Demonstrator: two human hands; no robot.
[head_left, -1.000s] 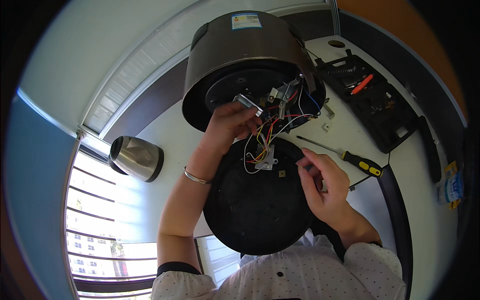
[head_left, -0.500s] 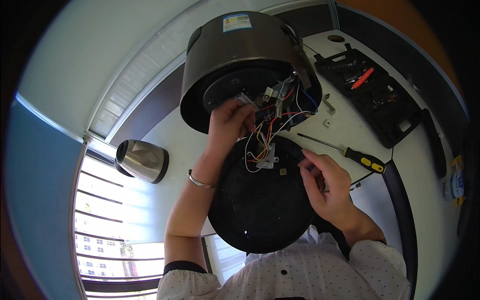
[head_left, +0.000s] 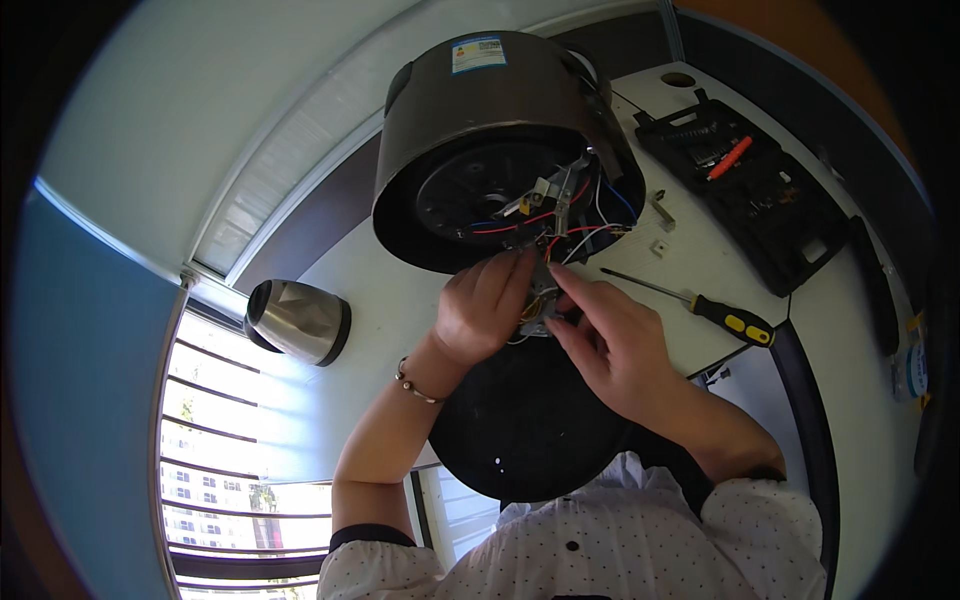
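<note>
A dark rice-cooker-like housing (head_left: 470, 105) lies tipped, its open underside toward me, with red, white and blue wires (head_left: 520, 228) and metal brackets inside. In front of it is a round black cover (head_left: 520, 430). Over the cover's far edge, my left hand (head_left: 478, 312) is closed, its fingertips bunched at the wires; what it pinches is hidden. My right hand (head_left: 620, 345) faces it from the other side, thumb and forefinger gripping the edges of a small metal plate (head_left: 536, 326) with yellow and white wires on it.
To the right lie a black-and-yellow screwdriver (head_left: 735, 320), a small metal bracket (head_left: 662, 208), a square piece (head_left: 659, 247) and an open black tool case (head_left: 745, 190) holding an orange-handled tool (head_left: 730, 158). A steel kettle (head_left: 303, 322) lies at the left, near the window.
My left hand has drawn back from inside the housing to the wires. My right hand has moved left onto the metal plate. The small square piece on the cover is out of sight.
</note>
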